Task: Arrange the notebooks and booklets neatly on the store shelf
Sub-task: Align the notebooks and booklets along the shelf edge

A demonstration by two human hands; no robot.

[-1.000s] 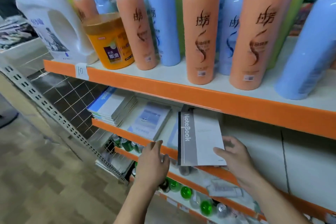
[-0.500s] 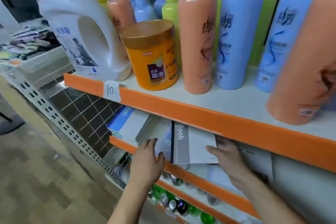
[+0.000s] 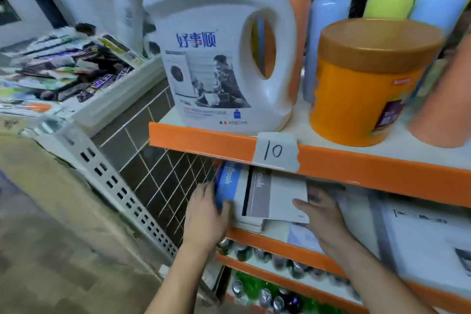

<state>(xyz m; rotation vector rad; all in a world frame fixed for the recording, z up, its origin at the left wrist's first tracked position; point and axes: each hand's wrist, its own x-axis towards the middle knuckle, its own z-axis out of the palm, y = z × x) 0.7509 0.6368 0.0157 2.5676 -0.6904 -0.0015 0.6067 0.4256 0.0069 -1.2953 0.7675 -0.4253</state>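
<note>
A grey-spined white notebook (image 3: 275, 197) lies on top of a stack of blue-spined notebooks (image 3: 229, 183) at the left end of the middle shelf (image 3: 280, 241). My right hand (image 3: 321, 214) grips the grey notebook's right edge, thumb on its cover. My left hand (image 3: 206, 214) holds the left side of the blue-spined stack, thumb curled over the front corner. Further right on the same shelf lie a pale blue booklet (image 3: 303, 236) and a white booklet (image 3: 428, 234) with a grey spine.
The upper orange-edged shelf (image 3: 204, 139) overhangs the notebooks and bears a white detergent jug (image 3: 219, 58), an orange tub (image 3: 362, 84), tall bottles and a "10" tag (image 3: 276, 151). Cans (image 3: 254, 255) fill the lower shelves. A perforated white upright (image 3: 122, 194) stands to the left.
The grey notebook has moved left onto the blue-spined stack with my right hand. My left hand has shifted up to hold the stack's side. The view has swung left and closer.
</note>
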